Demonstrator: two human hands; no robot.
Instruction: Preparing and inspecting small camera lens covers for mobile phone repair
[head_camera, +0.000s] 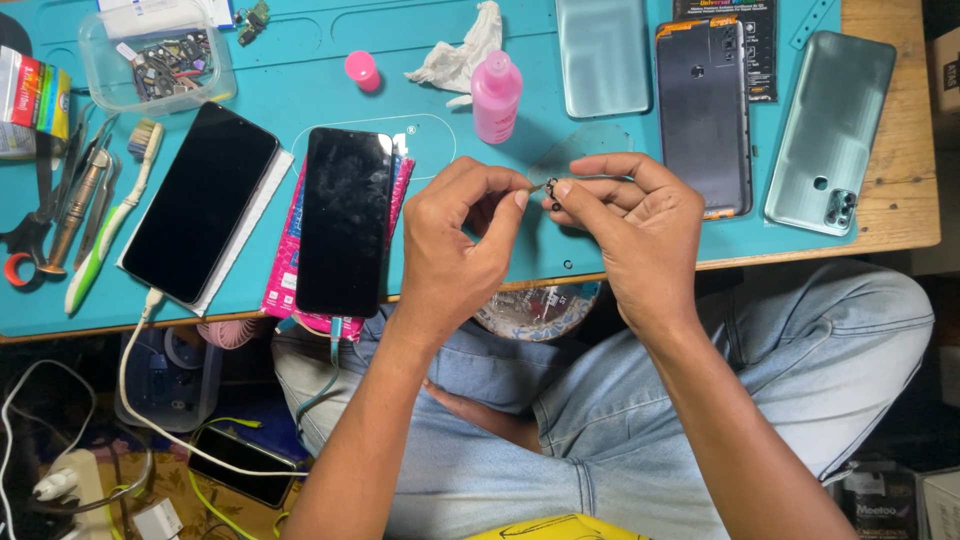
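- A person sits with legs in pale jeans (800, 340) tucked under the front edge of a low wooden worktop (890, 190), most of it covered by a teal mat (300, 70).
- The left hand (450, 250) and right hand (630, 230) meet over the mat's front edge; thumb and forefinger of each pinch narrowly on one tiny dark part (551, 190) held between them, just above the mat.
- Left of the hands, a black phone (345, 220) lies screen up on a pink packet (283, 270), overhanging the front edge.
- A second black phone (200, 200) lies further left, with a white cable (135, 370) dropping off the edge.
- At the left edge lie tools (70, 200) and a toothbrush (110, 230).
- Near the back edge stand a pink bottle (496, 95), its cap (361, 68), a crumpled tissue (455, 60) and a clear tub (155, 60) of small parts.
- Toward the right edge lie a dark phone frame (703, 115) and two pale green back covers (830, 130).
- Below the worktop, the floor holds cables and another phone (245, 465).
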